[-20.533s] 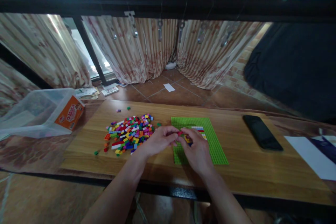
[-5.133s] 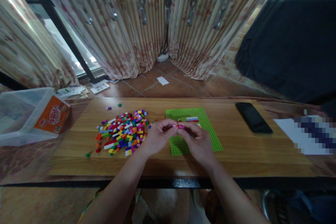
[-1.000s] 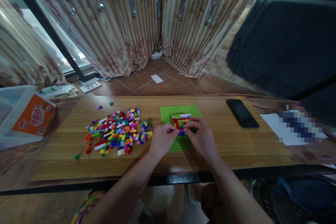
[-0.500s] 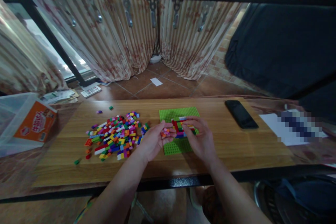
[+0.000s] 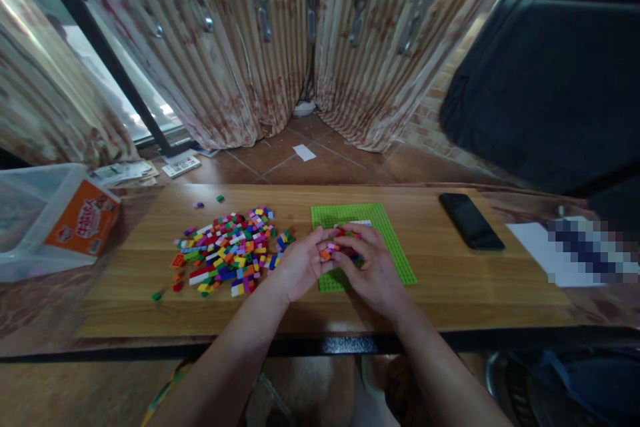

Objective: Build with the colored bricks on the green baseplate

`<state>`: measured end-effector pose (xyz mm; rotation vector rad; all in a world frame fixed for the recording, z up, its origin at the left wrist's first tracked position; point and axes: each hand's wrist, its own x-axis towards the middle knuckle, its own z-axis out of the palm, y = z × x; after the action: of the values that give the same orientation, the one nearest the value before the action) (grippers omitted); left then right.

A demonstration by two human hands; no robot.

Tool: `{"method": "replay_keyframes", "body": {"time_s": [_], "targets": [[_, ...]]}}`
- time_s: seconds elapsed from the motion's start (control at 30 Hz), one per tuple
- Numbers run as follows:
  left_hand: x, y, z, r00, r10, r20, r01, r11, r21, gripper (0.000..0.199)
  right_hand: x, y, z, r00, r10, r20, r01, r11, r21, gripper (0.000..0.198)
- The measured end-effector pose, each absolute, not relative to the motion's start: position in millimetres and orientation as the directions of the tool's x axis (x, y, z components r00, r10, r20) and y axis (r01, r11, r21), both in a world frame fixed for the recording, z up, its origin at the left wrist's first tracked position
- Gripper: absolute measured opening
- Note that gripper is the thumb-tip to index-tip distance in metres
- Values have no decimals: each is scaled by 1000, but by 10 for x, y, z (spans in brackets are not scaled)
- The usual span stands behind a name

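Several small orange and pink toy bricks (image 5: 329, 253) rest in the curled fingers of my left hand (image 5: 303, 265), palm turned up. My right hand (image 5: 373, 267) is bent over from the other side, thumb and fingertips curled in at these bricks; what it pinches is too small to make out. Beneath both hands lies a green studded baseplate (image 5: 397, 253). A partly built block of coloured bricks (image 5: 361, 222) on it is mostly hidden by my right hand. Left of the hands spreads a loose pile of mixed bricks (image 5: 230, 253).
A black phone (image 5: 471, 221) lies on the wooden table (image 5: 440, 293), right of the baseplate. Further right is a white sheet of paper (image 5: 530, 253). A clear plastic tub (image 5: 40, 213) with an orange label stands at the left. A few stray bricks lie around the pile.
My right hand has come left from the brick build to the bricks in my left hand. The view has shifted slightly, so the table appears further right.
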<state>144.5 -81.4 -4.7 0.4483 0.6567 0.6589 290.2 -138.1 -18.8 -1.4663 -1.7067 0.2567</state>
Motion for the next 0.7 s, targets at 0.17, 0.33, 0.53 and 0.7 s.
{"method": "replay_keyframes", "body": {"time_s": [0.17,0.33,0.53,0.7], "targets": [[1446,-809,-52,613,678,-405,-423,715,557,32,2878,-1384,-188,77,869,488,722,289,-629,12],[1457,-821,-47,605,684,-409,-434,713,551,26,2850,-1374,-179,75,882,466,714,278,-642,8],[1425,-830,-72,523,745,-414,-375,638,673,12,2884,-1378,-177,143,878,457,642,269,-718,7],[1393,-822,-80,587,691,-422,-272,659,701,29,2900,-1375,-177,189,881,435,566,264,-781,10]]}}
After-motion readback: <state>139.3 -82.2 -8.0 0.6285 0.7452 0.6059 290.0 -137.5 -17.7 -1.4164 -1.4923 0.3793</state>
